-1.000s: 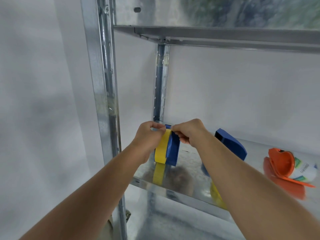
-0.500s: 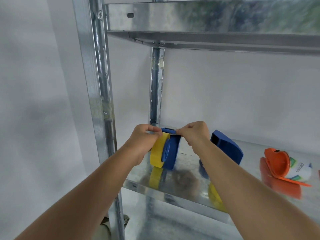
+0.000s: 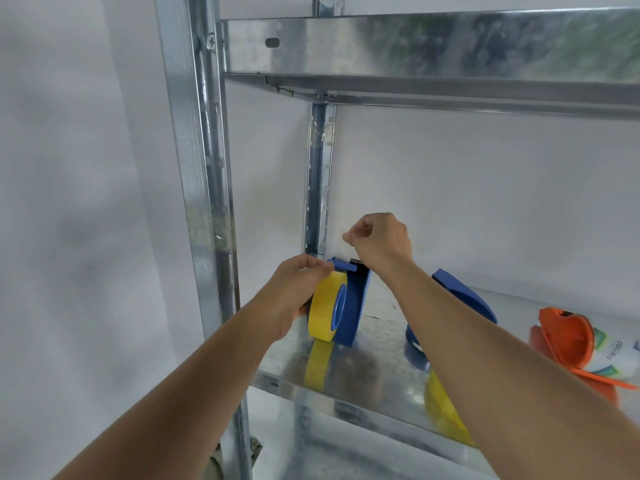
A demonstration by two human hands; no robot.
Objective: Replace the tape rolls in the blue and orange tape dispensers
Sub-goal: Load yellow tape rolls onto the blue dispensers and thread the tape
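While the metal shelf (image 3: 377,372) carries everything, its slick, reflective deck is the first risk: the blue tape dispenser (image 3: 355,306) stands upright on edge near the left front corner, and a hard upward tug could tip it or skid it toward the open edge. The left hand (image 3: 294,296) steadies it, fingers curled round the top of the yellow tape roll (image 3: 325,308) and the dispenser's upper arm, so the danger seems modest as long as that hold does not slacken.

A second blue piece (image 3: 464,299) lies further right, partly hidden behind the right forearm; whether it is the dispenser's other half or a separate unit I cannot tell. Beyond it the orange tape dispenser (image 3: 568,341) lies on its side with a white printed roll (image 3: 613,355) seated in it, untouched. If the printed roll is the old one, that half of the job remains.

As for contents, the blue dispenser holds the yellow roll on its blue hub, the roll's near face exposed.

Smallest and most fragile is the clear tape strip (image 3: 344,249) running up from the serrated cutter. The right hand (image 3: 379,240) pinches its free end between thumb and fingertips above the dispenser. Pulled crookedly, the strip may twist, stick to itself, or tear short of the blade.
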